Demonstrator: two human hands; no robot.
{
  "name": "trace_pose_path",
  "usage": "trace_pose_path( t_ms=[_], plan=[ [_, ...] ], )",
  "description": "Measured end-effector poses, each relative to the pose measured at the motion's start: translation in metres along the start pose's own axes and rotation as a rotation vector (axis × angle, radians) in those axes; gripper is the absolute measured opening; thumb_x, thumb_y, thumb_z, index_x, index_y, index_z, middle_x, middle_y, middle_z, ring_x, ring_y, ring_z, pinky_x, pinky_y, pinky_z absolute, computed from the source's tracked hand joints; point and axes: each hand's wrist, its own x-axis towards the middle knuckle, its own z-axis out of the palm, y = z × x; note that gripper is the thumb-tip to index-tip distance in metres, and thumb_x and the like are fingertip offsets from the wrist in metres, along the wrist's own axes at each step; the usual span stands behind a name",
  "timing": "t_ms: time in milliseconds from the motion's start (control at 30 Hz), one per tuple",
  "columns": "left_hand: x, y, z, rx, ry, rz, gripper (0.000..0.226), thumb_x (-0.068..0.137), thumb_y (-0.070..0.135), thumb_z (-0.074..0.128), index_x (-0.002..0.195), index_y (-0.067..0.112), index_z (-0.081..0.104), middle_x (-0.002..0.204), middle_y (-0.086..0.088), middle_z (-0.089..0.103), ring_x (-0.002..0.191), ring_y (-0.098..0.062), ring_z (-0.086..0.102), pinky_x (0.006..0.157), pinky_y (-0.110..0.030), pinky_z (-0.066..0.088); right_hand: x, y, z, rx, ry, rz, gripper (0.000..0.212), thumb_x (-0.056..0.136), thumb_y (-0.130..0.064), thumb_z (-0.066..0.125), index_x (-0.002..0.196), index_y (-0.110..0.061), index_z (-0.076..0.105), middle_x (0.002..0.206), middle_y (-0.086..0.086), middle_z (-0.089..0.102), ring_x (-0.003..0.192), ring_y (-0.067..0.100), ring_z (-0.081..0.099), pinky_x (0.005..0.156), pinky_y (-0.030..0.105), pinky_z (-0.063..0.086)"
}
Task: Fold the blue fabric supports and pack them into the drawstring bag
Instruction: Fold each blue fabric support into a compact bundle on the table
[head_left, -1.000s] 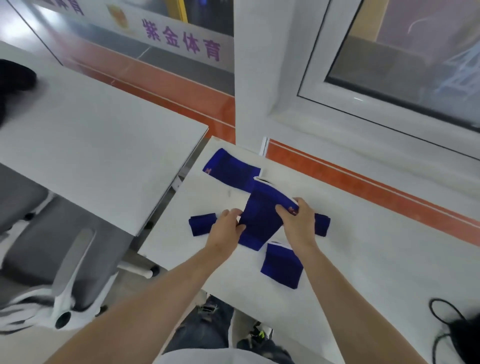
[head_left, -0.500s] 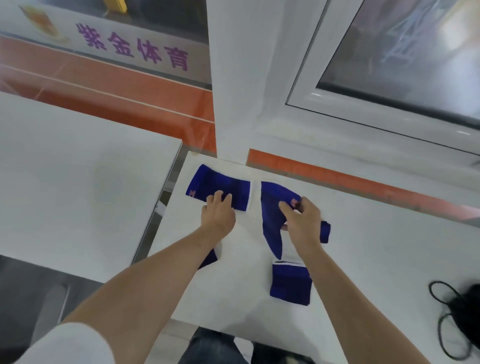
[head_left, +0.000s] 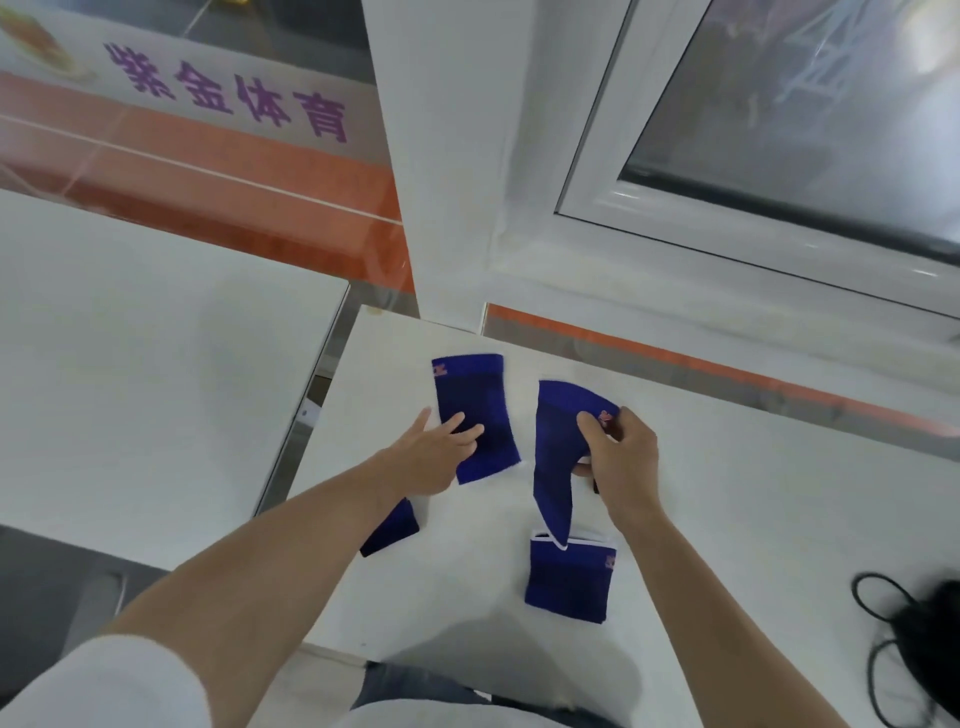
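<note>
Folding step, nothing packed yet. Left hand (head_left: 431, 457), fingers spread flat, pins one blue support (head_left: 475, 415) at centre frame on the tabletop (head_left: 727, 519). Right hand (head_left: 621, 457) pinches another support (head_left: 558, 452) by its top. Drawstring bag (head_left: 930, 639) at lower right. Next, prob.: fold the held one over.

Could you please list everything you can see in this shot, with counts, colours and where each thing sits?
Blue fabric supports: four. Far one flat under the left fingers; curved one pinched by the right hand; near one by the table edge; small one partly hidden by the left forearm.
Drawstring bag: one, black, table's right edge.
Table: one, white.
Second table: one, white, left.
Window: one, white frame, behind.
Left hand: flat.
Right hand: gripping.
</note>
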Motion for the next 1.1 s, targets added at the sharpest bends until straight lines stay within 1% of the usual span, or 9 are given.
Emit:
trace_pose_path(
  t_ms=[233,400,500,567,633,733,867,1000,1100],
  plan=[
    [-0.017,0.004,0.004,0.103,0.014,0.131,0.055,0.102,0.017,0.051,0.155,0.014,0.034,0.171,-0.002,0.013,0.156,-0.029,0.012,0.119,-0.063,0.022,-0.002,-0.002,-0.003,0.046,0.003,0.015,0.011,0.100,-0.021,0.065,0.106,-0.013,0.060,0.106,0.005,0.072,0.092,0.026,0.074,0.047,0.018,0.052],
    [-0.026,0.009,0.004,0.050,0.040,0.103,0.056,0.101,0.017,0.052,0.155,0.021,0.037,0.171,0.001,0.013,0.158,-0.031,0.001,0.123,-0.062,0.010,-0.006,-0.001,0.001,0.059,0.001,0.030,0.014,0.099,-0.018,0.066,0.112,-0.014,0.061,0.110,0.003,0.070,0.098,0.023,0.072,0.063,0.035,0.066],
    [-0.029,0.026,-0.004,-0.374,0.237,-0.092,0.049,0.104,0.015,0.049,0.151,0.024,0.044,0.164,0.002,0.031,0.154,-0.025,0.021,0.125,-0.046,0.020,-0.010,-0.001,0.003,0.083,-0.013,0.040,0.015,0.099,-0.016,0.067,0.112,-0.015,0.061,0.109,0.002,0.070,0.096,0.021,0.072,0.063,0.034,0.065],
    [-0.031,0.042,-0.015,-0.748,0.448,-0.241,0.039,0.107,0.016,0.044,0.146,0.023,0.050,0.151,0.004,0.047,0.140,-0.018,0.043,0.116,-0.035,0.039,-0.014,-0.003,0.005,0.129,-0.031,0.060,0.014,0.099,-0.015,0.066,0.111,-0.018,0.059,0.105,-0.001,0.070,0.091,0.019,0.072,0.058,0.027,0.062],
    [-0.034,0.057,-0.025,-1.022,0.547,-0.314,0.037,0.110,0.024,0.040,0.146,0.023,0.049,0.146,0.007,0.051,0.131,-0.011,0.049,0.107,-0.034,0.048,-0.016,-0.005,0.010,0.229,-0.063,0.128,0.022,0.099,-0.015,0.067,0.119,-0.016,0.059,0.107,0.001,0.071,0.095,0.021,0.073,0.063,0.032,0.064],
    [-0.041,0.074,-0.035,-1.164,0.559,-0.249,0.043,0.110,0.033,0.040,0.153,0.028,0.040,0.151,0.012,0.047,0.135,-0.005,0.045,0.111,-0.035,0.046,-0.021,-0.005,0.017,0.421,-0.162,0.235,0.043,0.096,-0.016,0.071,0.135,-0.013,0.054,0.121,0.010,0.071,0.106,0.029,0.073,0.080,0.046,0.065],
    [-0.044,0.088,-0.046,-1.273,0.574,-0.164,0.055,0.105,0.032,0.052,0.155,0.038,0.031,0.152,0.021,0.043,0.137,0.000,0.043,0.111,-0.026,0.045,-0.031,-0.011,0.023,0.588,-0.345,0.233,0.032,0.099,-0.015,0.066,0.130,-0.008,0.060,0.123,0.017,0.071,0.108,0.035,0.072,0.088,0.047,0.061],
    [-0.043,0.083,-0.049,-1.329,0.640,-0.243,0.050,0.106,0.026,0.052,0.152,0.037,0.036,0.148,0.016,0.049,0.133,-0.007,0.049,0.109,-0.037,0.051,-0.031,-0.017,0.025,0.470,-0.415,0.109,0.035,0.097,-0.033,0.067,0.123,-0.009,0.063,0.120,0.013,0.071,0.112,0.032,0.071,0.100,0.053,0.056],
    [-0.047,0.076,-0.048,-1.495,0.676,-0.314,0.036,0.109,0.030,0.042,0.144,0.038,0.046,0.141,0.013,0.056,0.127,-0.013,0.056,0.103,-0.043,0.055,-0.031,-0.023,0.026,0.386,-0.472,0.055,0.059,0.085,-0.056,0.063,0.125,-0.013,0.064,0.119,0.012,0.073,0.114,0.029,0.070,0.099,0.051,0.056]
  ],
)
